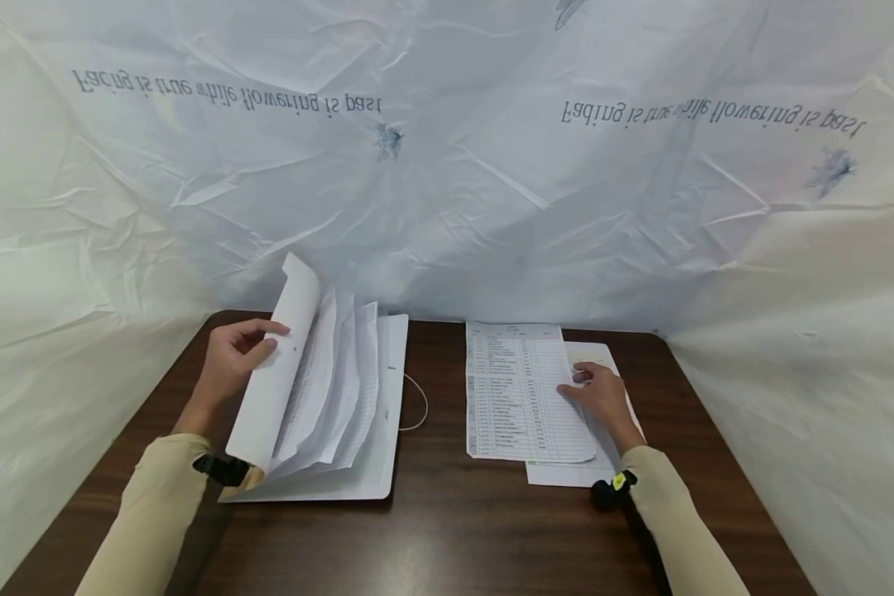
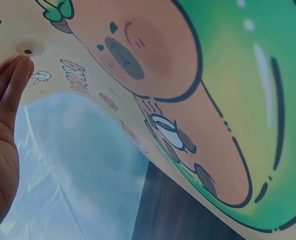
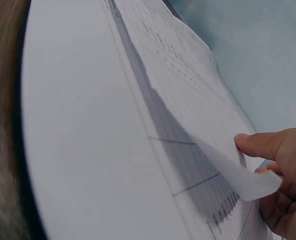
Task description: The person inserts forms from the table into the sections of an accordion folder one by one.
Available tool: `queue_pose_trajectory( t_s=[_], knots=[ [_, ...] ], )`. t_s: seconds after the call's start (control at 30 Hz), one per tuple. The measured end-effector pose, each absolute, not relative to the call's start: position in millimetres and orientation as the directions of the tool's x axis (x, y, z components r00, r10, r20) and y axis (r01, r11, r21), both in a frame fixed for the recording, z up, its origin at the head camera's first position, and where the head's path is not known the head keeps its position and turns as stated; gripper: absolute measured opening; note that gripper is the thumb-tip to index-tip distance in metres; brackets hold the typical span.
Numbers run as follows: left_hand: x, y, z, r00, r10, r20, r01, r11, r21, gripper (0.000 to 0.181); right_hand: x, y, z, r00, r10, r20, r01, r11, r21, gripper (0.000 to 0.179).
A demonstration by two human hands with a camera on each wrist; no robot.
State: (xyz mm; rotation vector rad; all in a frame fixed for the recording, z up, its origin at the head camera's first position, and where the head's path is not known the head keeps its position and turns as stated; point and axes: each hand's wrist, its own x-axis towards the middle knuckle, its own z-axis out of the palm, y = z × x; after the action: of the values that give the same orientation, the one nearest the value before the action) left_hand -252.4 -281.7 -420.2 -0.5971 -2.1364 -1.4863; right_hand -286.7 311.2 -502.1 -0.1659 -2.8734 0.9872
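An open folder lies at the left of the table in the head view, its pale front cover [image 1: 283, 389] raised and curved. My left hand [image 1: 227, 360] pinches that cover's outer edge. In the left wrist view the cover's outside [image 2: 157, 45] carries a cartoon animal print and a small ringed hole near my fingertips. Several printed sheets [image 1: 361, 389] fan up inside the folder. To the right, my right hand [image 1: 602, 397] pinches the edge of a printed table sheet [image 1: 514, 397]. In the right wrist view its corner [image 3: 257, 185] curls up between thumb and fingers.
Under the printed sheet lies a whiter sheet or card [image 1: 559, 474]. A thin pale elastic cord [image 1: 426, 406] loops from the folder's right edge onto the dark wooden table [image 1: 432, 530]. Wrinkled plastic sheeting [image 1: 447, 207] hangs behind and along both sides.
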Motion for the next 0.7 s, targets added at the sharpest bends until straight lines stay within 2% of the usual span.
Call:
queue_pose_trajectory(
  t_s=[0.23, 0.47, 0.7],
  knots=[
    [-253.3, -282.0, -420.4, -0.793, 0.114, 0.599, 0.599, 0.328, 0.731, 0.019, -287.9, 310.9, -503.5, -0.987, 0.159, 0.021, 0.112, 0.776, -0.621, 0.057],
    [-254.3, -281.7, -421.3, -0.794, 0.089, 0.601, 0.593, 0.332, 0.734, 0.018, -288.1, 309.3, -501.7, -0.984, 0.178, -0.025, 0.155, 0.768, -0.621, 0.052],
    [-254.4, -282.2, -422.0, -0.793, 0.098, 0.602, 0.596, 0.335, 0.73, 0.019, -286.9, 308.9, -501.0, -0.984, 0.179, -0.024, 0.154, 0.765, -0.625, 0.045]
  ],
)
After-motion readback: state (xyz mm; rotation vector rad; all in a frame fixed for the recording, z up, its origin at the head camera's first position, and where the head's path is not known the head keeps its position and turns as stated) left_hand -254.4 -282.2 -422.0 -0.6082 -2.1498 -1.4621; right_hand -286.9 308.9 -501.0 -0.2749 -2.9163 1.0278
